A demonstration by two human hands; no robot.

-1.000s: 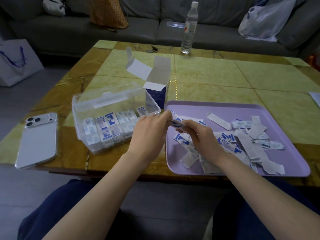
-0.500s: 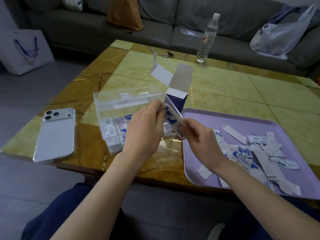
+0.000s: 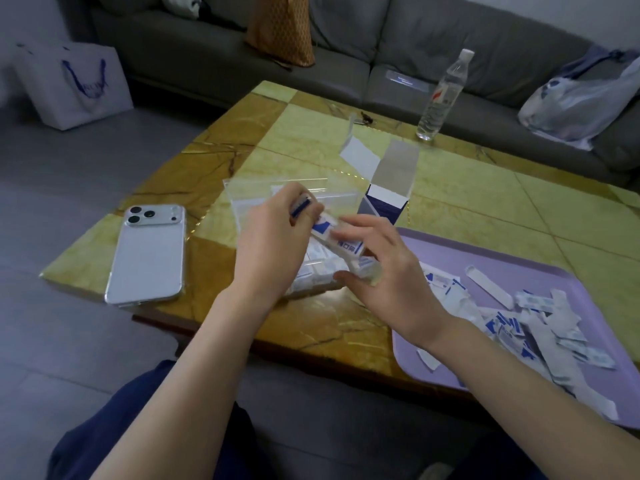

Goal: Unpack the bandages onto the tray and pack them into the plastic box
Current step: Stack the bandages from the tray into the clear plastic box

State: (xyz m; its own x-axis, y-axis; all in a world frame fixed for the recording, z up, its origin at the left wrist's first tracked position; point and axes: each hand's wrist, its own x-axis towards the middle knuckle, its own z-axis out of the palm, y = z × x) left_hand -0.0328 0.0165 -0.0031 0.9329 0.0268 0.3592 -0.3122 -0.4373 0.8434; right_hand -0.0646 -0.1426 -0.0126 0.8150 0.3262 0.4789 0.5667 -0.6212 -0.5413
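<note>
Left hand (image 3: 273, 244), right hand (image 3: 388, 271) now over clear box (image 3: 341, 195) — bandages (image 3: 346, 242) perhaps papery

Count: one phone (image 3: 147, 258) at 9 o'clock, one box (image 3: 256, 194), one carton (image 3: 388, 199) at 12, one bottle (image 3: 441, 98) at 1, one tray (image 3: 485, 258) at 4; bandages (image 3: 530, 327) uncountable.

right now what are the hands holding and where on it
A stack of wrapped bandages: the left hand pinches its upper-left end, the right hand holds its lower-right end.
</note>
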